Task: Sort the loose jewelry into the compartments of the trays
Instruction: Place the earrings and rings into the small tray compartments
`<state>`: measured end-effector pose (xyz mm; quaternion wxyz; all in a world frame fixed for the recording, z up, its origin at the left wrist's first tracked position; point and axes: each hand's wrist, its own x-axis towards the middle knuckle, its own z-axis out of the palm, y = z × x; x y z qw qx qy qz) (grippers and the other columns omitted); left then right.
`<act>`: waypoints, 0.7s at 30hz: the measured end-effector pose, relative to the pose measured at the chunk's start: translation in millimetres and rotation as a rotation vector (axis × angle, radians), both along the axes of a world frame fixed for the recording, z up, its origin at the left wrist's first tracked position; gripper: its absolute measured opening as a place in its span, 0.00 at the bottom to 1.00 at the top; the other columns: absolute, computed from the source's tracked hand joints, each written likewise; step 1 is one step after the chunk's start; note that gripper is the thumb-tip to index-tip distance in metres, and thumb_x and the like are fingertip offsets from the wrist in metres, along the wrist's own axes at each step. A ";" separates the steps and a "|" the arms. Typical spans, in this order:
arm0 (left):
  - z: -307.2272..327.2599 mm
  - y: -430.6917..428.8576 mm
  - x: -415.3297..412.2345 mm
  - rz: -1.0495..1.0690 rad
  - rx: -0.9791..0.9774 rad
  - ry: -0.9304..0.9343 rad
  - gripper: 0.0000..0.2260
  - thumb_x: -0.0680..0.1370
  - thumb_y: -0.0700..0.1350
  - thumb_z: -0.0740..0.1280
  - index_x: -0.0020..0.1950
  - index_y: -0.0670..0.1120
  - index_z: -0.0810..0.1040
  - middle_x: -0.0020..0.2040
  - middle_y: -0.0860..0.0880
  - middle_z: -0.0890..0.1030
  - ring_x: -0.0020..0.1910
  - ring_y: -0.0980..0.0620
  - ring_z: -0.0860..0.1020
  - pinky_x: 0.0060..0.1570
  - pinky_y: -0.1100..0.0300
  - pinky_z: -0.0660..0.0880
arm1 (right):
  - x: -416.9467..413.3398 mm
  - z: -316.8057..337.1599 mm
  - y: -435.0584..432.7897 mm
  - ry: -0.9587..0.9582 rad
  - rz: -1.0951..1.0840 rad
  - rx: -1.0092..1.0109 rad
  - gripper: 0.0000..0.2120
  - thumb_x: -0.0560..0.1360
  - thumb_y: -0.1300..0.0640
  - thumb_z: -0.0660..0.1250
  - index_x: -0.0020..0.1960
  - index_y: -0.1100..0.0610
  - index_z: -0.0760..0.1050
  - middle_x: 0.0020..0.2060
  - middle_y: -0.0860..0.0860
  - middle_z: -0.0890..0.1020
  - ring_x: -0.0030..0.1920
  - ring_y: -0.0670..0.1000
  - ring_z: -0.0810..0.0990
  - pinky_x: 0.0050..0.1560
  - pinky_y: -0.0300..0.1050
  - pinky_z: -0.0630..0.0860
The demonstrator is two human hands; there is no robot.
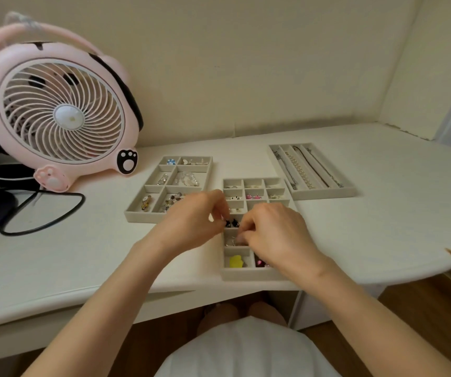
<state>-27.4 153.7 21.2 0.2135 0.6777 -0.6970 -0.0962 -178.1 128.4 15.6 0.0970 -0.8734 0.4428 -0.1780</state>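
Fig.: mid tray (255,274), small-cell grid, front rim near edge of desk (382,213).
- L hand (191,221): fingers curled, tips at black studs (231,223) in left-col cell. Pinched or just touched: cannot tell.
- R hand (276,235): fingertips pinching silver hoop (232,242) in cell just below.
- Yellow piece (236,261) in nearest cell.

Risks (est.):
- Flicking studs over low divider w/ crowded knuckles.
- Snagging hoop, dropping it into wrong cell.
- Shoving tray toward desk edge w/ wrist pressure.

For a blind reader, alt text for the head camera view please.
Left hand and right hand reach into the middle tray of small jewelry on a white desk. A second tray lies left, a necklace tray right, a pink fan far left.
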 end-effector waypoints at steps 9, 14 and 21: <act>-28.0 8.3 9.3 -0.184 -0.323 -0.117 0.26 0.59 0.32 0.51 0.41 0.55 0.81 0.47 0.55 0.70 0.44 0.56 0.60 0.46 0.61 0.61 | -15.5 3.9 -13.2 -0.073 0.109 0.135 0.16 0.77 0.63 0.61 0.46 0.46 0.82 0.42 0.42 0.68 0.43 0.41 0.68 0.40 0.33 0.65; -33.3 7.4 7.8 -0.166 -0.305 -0.224 0.23 0.59 0.32 0.52 0.40 0.53 0.80 0.47 0.51 0.73 0.44 0.53 0.62 0.44 0.57 0.60 | -12.0 2.1 -4.6 0.041 0.130 0.015 0.17 0.77 0.63 0.58 0.50 0.47 0.82 0.45 0.46 0.68 0.41 0.46 0.68 0.38 0.38 0.61; -34.1 4.5 5.7 -0.167 -0.323 -0.219 0.22 0.61 0.35 0.50 0.37 0.53 0.79 0.46 0.53 0.73 0.43 0.56 0.58 0.42 0.58 0.61 | -5.2 3.4 6.6 0.172 0.112 -0.102 0.14 0.75 0.63 0.58 0.54 0.54 0.80 0.47 0.49 0.66 0.45 0.52 0.72 0.44 0.44 0.67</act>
